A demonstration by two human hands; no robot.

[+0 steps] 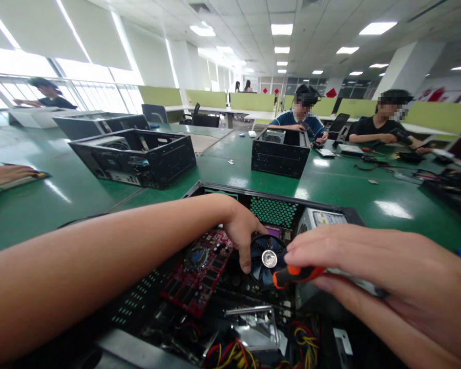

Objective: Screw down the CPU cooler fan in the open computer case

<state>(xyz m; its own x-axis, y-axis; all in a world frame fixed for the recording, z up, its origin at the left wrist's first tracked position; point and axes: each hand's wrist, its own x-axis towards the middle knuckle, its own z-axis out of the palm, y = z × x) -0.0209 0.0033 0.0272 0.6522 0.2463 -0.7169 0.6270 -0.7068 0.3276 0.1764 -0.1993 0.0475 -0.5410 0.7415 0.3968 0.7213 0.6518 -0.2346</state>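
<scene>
In front of me lies an open black computer case (311, 202) with its inside facing up. My left hand (243, 233) reaches in from the left, its thumb and fingers curled against the edge of a round cooling fan (269, 259). Across from it, my right hand (353, 261) grips a screwdriver (297, 274) with a black and orange handle; its shaft does not show. A red graphics card (197, 271) sits left of the fan. Behind the right fingers is the metal power supply (325, 218). Coloured cables (230, 353) and a silver metal bracket (255, 328) lie nearer to me.
Other open cases (134, 159) (280, 154) stand on the green table (218, 171). Two co-workers (301, 115) (386, 123) sit across the table. A co-worker's hand (11, 175) rests at the left edge. Loose cables (399, 171) lie at the right.
</scene>
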